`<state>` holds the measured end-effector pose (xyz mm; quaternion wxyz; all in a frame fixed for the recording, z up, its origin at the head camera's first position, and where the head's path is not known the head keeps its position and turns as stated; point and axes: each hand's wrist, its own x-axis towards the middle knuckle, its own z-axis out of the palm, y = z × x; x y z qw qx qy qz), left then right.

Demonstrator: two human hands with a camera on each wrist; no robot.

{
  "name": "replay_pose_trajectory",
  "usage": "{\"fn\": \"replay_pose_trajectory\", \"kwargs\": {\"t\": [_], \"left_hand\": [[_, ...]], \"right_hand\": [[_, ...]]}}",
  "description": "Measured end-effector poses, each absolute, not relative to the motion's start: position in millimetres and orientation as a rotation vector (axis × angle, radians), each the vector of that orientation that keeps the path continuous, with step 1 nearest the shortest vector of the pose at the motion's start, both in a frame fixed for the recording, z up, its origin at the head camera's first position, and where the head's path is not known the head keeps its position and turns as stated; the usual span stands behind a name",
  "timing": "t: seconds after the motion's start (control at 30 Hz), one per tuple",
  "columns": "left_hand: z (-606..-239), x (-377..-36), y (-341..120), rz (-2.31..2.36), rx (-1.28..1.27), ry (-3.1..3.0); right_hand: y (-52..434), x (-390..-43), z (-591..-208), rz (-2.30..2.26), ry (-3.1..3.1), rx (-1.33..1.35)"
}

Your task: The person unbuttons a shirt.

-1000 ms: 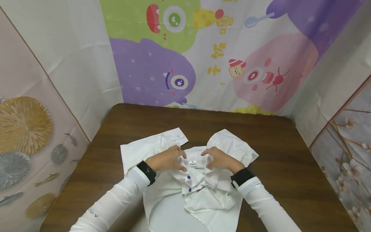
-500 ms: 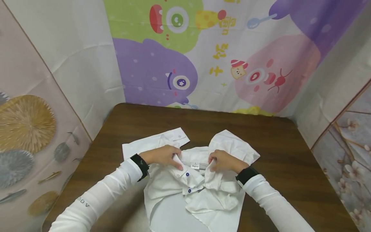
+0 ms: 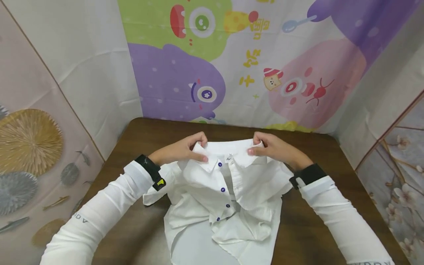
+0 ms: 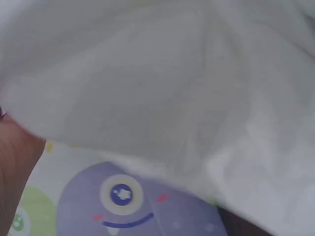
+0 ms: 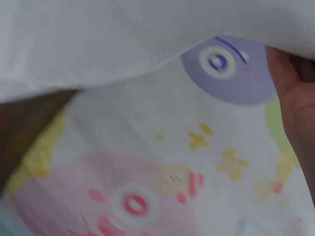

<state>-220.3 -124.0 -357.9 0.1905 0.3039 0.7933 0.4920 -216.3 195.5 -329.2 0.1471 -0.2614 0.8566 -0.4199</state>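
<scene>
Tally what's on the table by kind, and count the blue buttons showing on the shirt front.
White shirt: 1
Blue buttons showing: 4
Hands gripping the collar: 2, left hand and right hand
Brown table: 1
Total: 8

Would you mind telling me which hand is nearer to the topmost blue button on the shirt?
Left. The left hand pinches the collar just beside the topmost blue button; the right hand grips the collar's other end, farther from it.
</scene>
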Motion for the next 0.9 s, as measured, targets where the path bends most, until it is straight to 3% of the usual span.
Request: {"fn": "replay_pose_trajectory", "kwargs": {"t": [0.3,0.67,0.77,0.9], "left_hand": [[-306.6,-243.0,-131.0,1.182,0.672,2.306],[-269.5,-283.1,-123.1,0.81,0.714,3.054],[-272.1,-289.8,-111.6,0.781,0.551,3.17],[-290.0,-298.8,-91.4,1.135,0.276,3.005]], "right_hand": [[204.0,-218.4,-272.3,-1.046,2.6,-0.796],[192.6,-245.9,-264.9,-0.72,3.238,-0.568],[184.4,-253.1,-273.1,-0.976,3.185,-0.312],[172.3,-268.8,-292.8,-1.566,2.787,0.004]]}}
